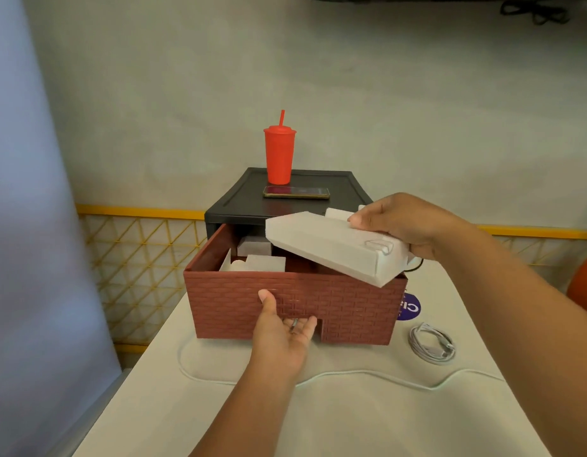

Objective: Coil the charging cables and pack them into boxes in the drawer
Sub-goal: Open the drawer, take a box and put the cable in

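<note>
As seen from the head view, noted white box (325,245) gripped at its right end by right hand (414,225), thumb over the top edge, fingers curled underneath. Found tilted, long axis running leftward from that hand, near corner dipped over the right front rim of drawer (351,308). Cannot tell whether touching the rim or just clear.

Found left hand (282,331) palm up at the notch in the drawer front, fingers hooked into the cut-out, thumb pressed on the front face; judged a hold on the drawer.

Noted other boxes (262,262) inside, ahead of the left hand, with open room under the held box. Judged next: levelling and lowering into that room, work for the right hand, with the left for steadying.

Recorded coiled cable (432,344) on table (318,423), below the right hand and right of the drawer, apart from it; nearer right hand than left. Recorded loose cable (368,374) uncoiled, trailing side to side, nearer the body than both hands.

Risk judged: corner catching the drawer wall if lowered tilted.
</note>
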Demonstrator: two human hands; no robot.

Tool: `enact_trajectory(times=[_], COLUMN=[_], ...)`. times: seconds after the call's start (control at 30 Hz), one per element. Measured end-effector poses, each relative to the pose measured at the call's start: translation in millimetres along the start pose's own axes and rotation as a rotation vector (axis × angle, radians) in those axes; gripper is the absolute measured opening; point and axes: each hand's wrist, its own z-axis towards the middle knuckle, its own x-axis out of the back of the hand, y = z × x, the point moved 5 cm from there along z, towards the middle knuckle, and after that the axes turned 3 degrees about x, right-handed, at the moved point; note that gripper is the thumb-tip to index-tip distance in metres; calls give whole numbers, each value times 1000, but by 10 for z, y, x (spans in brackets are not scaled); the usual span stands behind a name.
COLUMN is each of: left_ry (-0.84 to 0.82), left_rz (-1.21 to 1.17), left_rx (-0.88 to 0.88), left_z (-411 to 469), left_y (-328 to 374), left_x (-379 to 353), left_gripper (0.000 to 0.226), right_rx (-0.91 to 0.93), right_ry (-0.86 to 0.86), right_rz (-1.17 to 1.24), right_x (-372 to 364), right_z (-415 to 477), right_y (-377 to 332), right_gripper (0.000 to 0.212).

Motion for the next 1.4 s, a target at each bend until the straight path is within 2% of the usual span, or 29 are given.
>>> enact_trajectory(times=[0.13,0.27,0.37,0.47,0.57,0.7,0.83,0.93,1.0,1.07,1.13,1.3,1.4], left_ry=[-18,12,18,17,68,83,80,-9,-74,-138,-208,-358,-361], left_rz=[-8,36,55,107,254,369,614,788,808,802,909,1187,1307], left_rx=[-35,-49,-52,-50,-83,-93,-79,-101,-118,-180,-280,-517,-604], left_z=[107,271,488,716,843,928,867,706,671,634,573,377,332], left_y=[17,102,167,210,264,349,321,173,81,63,79,114,147], left_x=[-138,-225,-275,-329,-388,-469,-437,-340,-202,-68,23,46,58], left_gripper=[43,53,60,61,55,55,57,50,48,34,17,48,55], right_rx=[156,234,228,236,245,257,307,364,395,488,583,583,437], right_ry=[138,294,345,276,134,25,26,84,142,231,352,520,594], right_rz=[-64,-57,18,32,-89,-284,-369,-439,-475,-488,-509,-424,-282], right_x=[116,240,262,147,-93,-373,-471,-480,-489,-517,-554,-658,-501], right_z=[-206,-392,-474,-486,-387,-177,-43,32,50,15,-31,-139,-194], right_y=[69,328,617,856,1052,1222,1247,1277,1296,1270,1273,1386,1476], right_gripper=[13,21,23,29,38,29,29,27,25,21,16,22,24])
